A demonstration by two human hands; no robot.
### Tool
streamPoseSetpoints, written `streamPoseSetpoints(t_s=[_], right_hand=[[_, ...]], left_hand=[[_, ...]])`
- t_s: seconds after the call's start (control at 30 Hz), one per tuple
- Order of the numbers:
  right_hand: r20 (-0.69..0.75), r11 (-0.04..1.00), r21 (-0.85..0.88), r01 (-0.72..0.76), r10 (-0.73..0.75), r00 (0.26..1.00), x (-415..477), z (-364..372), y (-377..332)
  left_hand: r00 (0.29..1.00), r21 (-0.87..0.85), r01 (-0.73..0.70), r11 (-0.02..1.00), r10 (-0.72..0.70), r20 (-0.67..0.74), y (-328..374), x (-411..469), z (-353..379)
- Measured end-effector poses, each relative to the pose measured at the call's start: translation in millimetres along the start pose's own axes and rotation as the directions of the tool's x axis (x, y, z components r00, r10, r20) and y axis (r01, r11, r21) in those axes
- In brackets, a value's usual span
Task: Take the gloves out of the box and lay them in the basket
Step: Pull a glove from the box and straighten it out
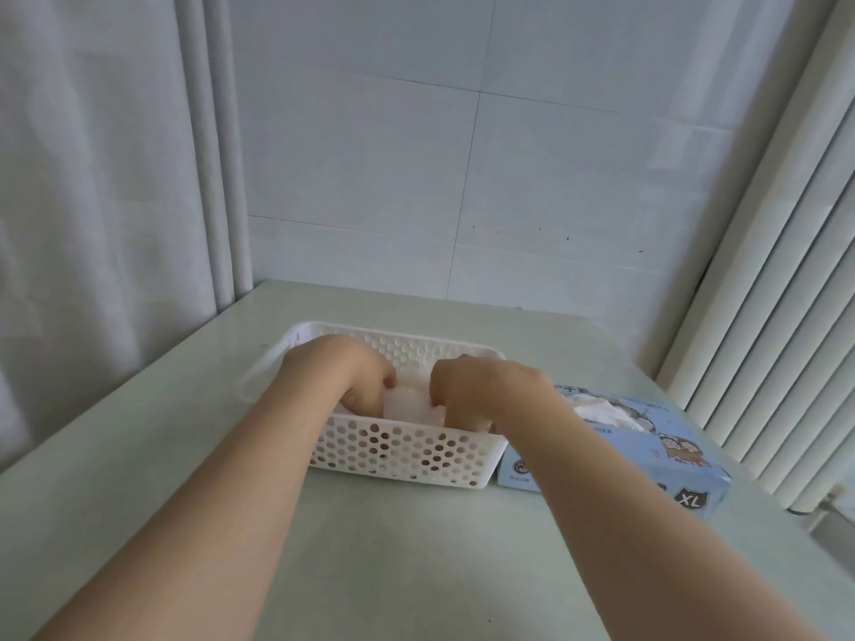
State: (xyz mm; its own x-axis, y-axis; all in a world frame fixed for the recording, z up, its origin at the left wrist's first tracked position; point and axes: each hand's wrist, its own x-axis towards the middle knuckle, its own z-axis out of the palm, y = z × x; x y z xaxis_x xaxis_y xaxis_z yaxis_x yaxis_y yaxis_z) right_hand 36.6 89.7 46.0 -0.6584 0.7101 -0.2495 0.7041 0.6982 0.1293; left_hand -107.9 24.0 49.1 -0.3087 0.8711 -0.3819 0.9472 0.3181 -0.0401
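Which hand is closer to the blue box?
Right. The right hand holds the glove at the end of the basket beside the blue box; the left hand holds its other side, farther from the box.

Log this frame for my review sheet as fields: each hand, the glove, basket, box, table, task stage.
left hand: inside the basket, grips the white glove's left edge
right hand: inside the basket, grips the glove's right edge
white glove: flat between both hands, low in the basket
basket: white, perforated, on the table
box: light blue, marked XL, just right of the basket
spare gloves: white, poking from the box opening
table: pale, smooth
task stage: glove being laid; box not emptied
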Motion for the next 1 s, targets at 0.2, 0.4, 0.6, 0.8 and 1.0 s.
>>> streamPoseSetpoints(t_s=[0.2,0.4,0.6,0.8,1.0], right_hand=[[-0.065,0.990,0.131,0.059,-0.051,0.997,-5,3,13],[-0.461,0.902,0.349,0.256,-0.072,0.885,-41,3,43],[-0.672,0.812,0.550,0.196,0.292,0.681,-55,32,95],[-0.590,0.640,0.741,0.204,0.475,0.653,-68,69,129],[-0.587,0.818,0.565,0.111,0.303,0.751,-69,84,149]], left_hand=[[0.999,0.022,-0.005,1.000,0.006,-0.036,7,-11,-5],[0.976,-0.056,-0.113,0.992,0.100,-0.192,28,-28,-22],[0.747,-0.154,-0.484,0.862,0.315,-0.586,81,-26,-8],[0.693,0.007,-0.550,0.835,0.461,-0.555,127,-17,24],[0.678,0.099,-0.500,0.860,0.460,-0.573,134,-10,37]])
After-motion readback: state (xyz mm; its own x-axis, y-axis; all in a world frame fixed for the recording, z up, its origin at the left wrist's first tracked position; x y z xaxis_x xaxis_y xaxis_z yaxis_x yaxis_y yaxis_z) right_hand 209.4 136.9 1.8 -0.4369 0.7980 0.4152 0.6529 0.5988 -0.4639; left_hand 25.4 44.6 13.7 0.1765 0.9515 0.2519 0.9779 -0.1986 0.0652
